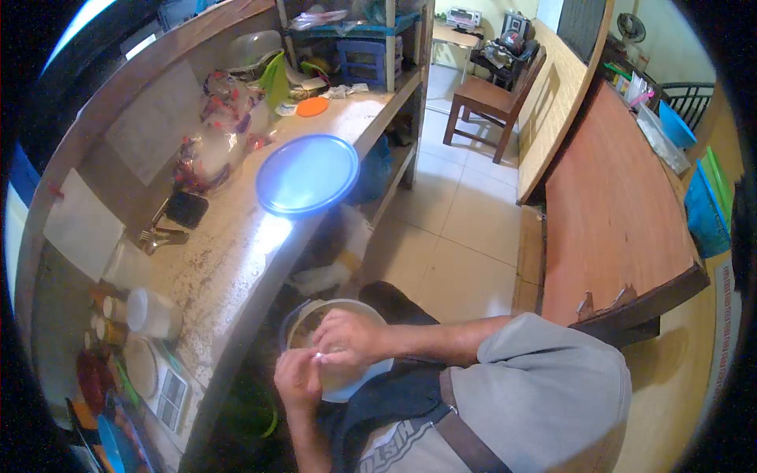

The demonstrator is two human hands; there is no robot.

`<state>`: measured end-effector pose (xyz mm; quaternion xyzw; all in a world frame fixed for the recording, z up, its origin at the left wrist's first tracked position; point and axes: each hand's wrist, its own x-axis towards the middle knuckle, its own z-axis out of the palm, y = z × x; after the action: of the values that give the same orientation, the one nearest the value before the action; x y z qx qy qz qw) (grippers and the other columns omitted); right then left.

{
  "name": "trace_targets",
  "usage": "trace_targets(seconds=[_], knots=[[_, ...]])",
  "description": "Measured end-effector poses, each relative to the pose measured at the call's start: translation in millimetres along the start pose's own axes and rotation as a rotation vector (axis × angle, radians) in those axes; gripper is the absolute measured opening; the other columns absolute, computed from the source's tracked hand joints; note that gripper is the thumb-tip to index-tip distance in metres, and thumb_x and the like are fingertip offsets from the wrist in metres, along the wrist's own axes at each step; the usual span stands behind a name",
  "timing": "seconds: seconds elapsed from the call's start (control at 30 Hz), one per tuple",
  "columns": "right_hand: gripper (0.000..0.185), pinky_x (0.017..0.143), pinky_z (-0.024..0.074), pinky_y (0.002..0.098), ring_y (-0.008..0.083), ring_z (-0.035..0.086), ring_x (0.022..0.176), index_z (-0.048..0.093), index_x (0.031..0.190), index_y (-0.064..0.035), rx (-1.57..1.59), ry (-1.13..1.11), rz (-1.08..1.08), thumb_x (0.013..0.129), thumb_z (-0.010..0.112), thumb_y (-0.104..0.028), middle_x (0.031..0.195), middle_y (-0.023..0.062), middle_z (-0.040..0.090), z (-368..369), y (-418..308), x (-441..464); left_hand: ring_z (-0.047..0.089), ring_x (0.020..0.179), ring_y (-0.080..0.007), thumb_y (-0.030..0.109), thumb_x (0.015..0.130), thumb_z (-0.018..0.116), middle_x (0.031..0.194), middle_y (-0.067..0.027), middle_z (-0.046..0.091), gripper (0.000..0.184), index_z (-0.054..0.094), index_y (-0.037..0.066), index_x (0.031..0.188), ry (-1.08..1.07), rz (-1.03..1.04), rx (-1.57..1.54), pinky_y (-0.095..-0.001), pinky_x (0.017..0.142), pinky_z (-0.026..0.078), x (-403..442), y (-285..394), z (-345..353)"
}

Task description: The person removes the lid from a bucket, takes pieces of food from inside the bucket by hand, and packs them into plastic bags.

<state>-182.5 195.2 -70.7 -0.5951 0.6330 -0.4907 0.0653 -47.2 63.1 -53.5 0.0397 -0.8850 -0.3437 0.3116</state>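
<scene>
Both hands meet over a pale round tub (377,307) at my lap. My left hand (300,378) is closed, its fingertips up against those of the other hand. My right hand (347,337) is closed too, reaching across the tub from the right. A tiny white bit (319,356) shows where the fingertips meet; its kind is too small to tell. The hands hide most of the tub's inside. Above them, a round blue lid (307,175) lies on the counter, jutting over its edge.
On the counter (229,268) are a kitchen scale (169,398), a white-lidded jar (151,313), utensils (164,236), plastic bags (213,142) and an orange disc (312,106). A wooden chair (501,102) stands on the tiled floor behind. To the right is a wooden panel (615,221).
</scene>
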Motion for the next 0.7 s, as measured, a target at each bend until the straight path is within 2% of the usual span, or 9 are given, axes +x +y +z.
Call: trace_targets(seconds=[0.1, 0.17, 0.2, 0.27, 0.33, 0.37, 0.43, 0.63, 0.7], knots=[[0.017, 0.088, 0.044, 0.0408, 0.0292, 0.057, 0.099, 0.068, 0.081, -0.0075, 0.061, -0.084, 0.033, 0.077, 0.069, -0.024, 0.104, 0.0106, 0.064, -4.4, 0.5, 1.6, 0.063, 0.076, -0.0236, -0.001, 0.073, 0.064, 0.082, -0.0105, 0.066, 0.011, 0.065, 0.001, 0.084, -0.048, -0.103, -0.118, -0.0309, 0.071, 0.049, -3.4, 0.9, -0.5], [0.018, 0.089, 0.0437, 0.041, 0.0296, 0.057, 0.1, 0.067, 0.08, -0.0068, 0.107, -0.145, 0.067, 0.077, 0.07, -0.024, 0.107, 0.0113, 0.063, -8.5, 2.7, 1.9, 0.062, 0.075, -0.016, 0.0, 0.075, 0.067, 0.082, -0.0075, 0.066, 0.009, 0.066, 0.0, 0.084, -0.105, -0.3, -0.297, -0.0269, 0.07, 0.048, -6.0, -1.8, 0.9], [0.019, 0.089, 0.0432, 0.0402, 0.0294, 0.056, 0.102, 0.066, 0.079, -0.0065, 0.202, -0.195, 0.122, 0.078, 0.07, -0.025, 0.108, 0.0124, 0.062, -10.0, 3.4, 2.3, 0.062, 0.075, -0.016, 0.0, 0.075, 0.067, 0.082, -0.0075, 0.066, 0.009, 0.066, 0.0, 0.084, -0.105, -0.3, -0.297, -0.0269, 0.07, 0.048, -6.8, -1.2, 1.2], [0.021, 0.09, 0.0428, 0.0394, 0.0291, 0.056, 0.104, 0.066, 0.077, -0.0061, 0.298, -0.248, 0.172, 0.078, 0.071, -0.026, 0.11, 0.0134, 0.061, -10.4, 3.1, 1.7, 0.059, 0.076, -0.0103, 0.002, 0.077, 0.069, 0.083, -0.0046, 0.066, 0.008, 0.065, 0.0, 0.083, -0.13, -0.573, -0.541, -0.0244, 0.07, 0.047, -9.5, 1.8, 1.0], [0.021, 0.093, 0.0408, 0.0368, 0.0252, 0.054, 0.109, 0.065, 0.078, -0.0055, 0.515, -0.296, 0.332, 0.081, 0.07, -0.026, 0.114, 0.0141, 0.059, -9.9, 3.0, -0.3, 0.059, 0.075, -0.0093, 0.003, 0.077, 0.07, 0.083, -0.0037, 0.065, 0.009, 0.064, 0.001, 0.083, -0.121, -0.559, -0.596, -0.0241, 0.07, 0.047, -14.5, -6.9, 6.2], [0.021, 0.093, 0.0408, 0.0368, 0.0252, 0.054, 0.109, 0.065, 0.078, -0.0055, 0.514, -0.296, 0.331, 0.081, 0.07, -0.026, 0.114, 0.0141, 0.059, -8.5, 2.9, -2.0, 0.058, 0.075, -0.0084, 0.005, 0.078, 0.071, 0.083, -0.0028, 0.064, 0.011, 0.063, 0.001, 0.083, -0.116, -0.543, -0.651, -0.0237, 0.069, 0.047, -16.1, -11.0, 8.9], [0.02, 0.096, 0.0387, 0.035, 0.0218, 0.052, 0.111, 0.064, 0.079, -0.0047, 0.735, -0.254, 0.477, 0.083, 0.068, -0.024, 0.118, 0.014, 0.057, -2.8, 1.9, -7.6, 0.057, 0.074, -0.0081, 0.006, 0.078, 0.072, 0.082, -0.0022, 0.064, 0.012, 0.062, 0.002, 0.084, -0.119, -0.577, -0.698, -0.0236, 0.069, 0.047, -17.7, -11.6, 11.7], [0.017, 0.096, 0.0386, 0.0338, 0.0196, 0.052, 0.111, 0.063, 0.085, -0.005, 0.742, -0.155, 0.583, 0.084, 0.066, -0.021, 0.12, 0.0129, 0.055, 17.3, 10.8, -22.5, 0.055, 0.073, -0.0073, 0.009, 0.079, 0.073, 0.081, -0.0005, 0.061, 0.016, 0.059, 0.002, 0.084, -0.109, -0.632, -0.746, -0.0229, 0.068, 0.045, -21.7, -9.3, 17.0], [0.016, 0.096, 0.0389, 0.0335, 0.0194, 0.052, 0.111, 0.063, 0.086, -0.0052, 0.706, -0.147, 0.558, 0.085, 0.065, -0.021, 0.119, 0.0126, 0.055, 16.6, 10.2, -22.2, 0.054, 0.073, -0.0071, 0.009, 0.08, 0.073, 0.081, 0.0, 0.06, 0.016, 0.059, 0.003, 0.084, -0.095, -0.624, -0.737, -0.0226, 0.068, 0.045, -21.6, -7.2, 18.0]])
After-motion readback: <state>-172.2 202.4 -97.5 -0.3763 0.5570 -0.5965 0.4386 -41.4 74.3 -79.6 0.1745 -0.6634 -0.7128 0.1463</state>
